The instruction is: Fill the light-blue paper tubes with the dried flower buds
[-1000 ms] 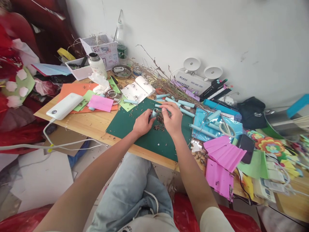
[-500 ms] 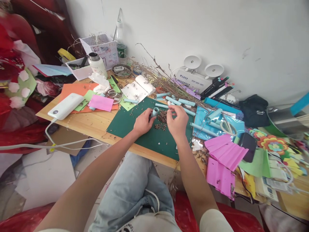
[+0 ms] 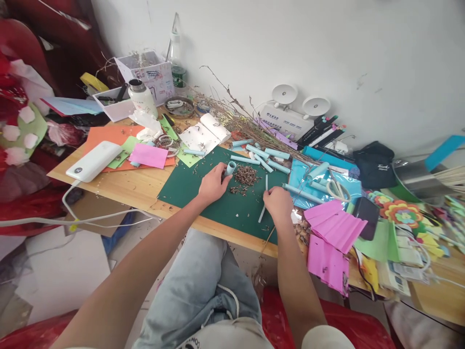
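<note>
Green mat (image 3: 232, 213) bare along near edge: open passage. Dried-bit pile (image 3: 246, 175) and blue paper rolls (image 3: 271, 155) block far side; pink folded paper (image 3: 336, 225) crowds right.

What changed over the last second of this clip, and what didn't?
The right hand left the short blue paper tube, moved right and toward the person's body, and took hold of a thin pale stick on the green mat. The left hand stayed put, holding the tube beside the pile of dried bits. The rest of the table is unchanged.
</note>
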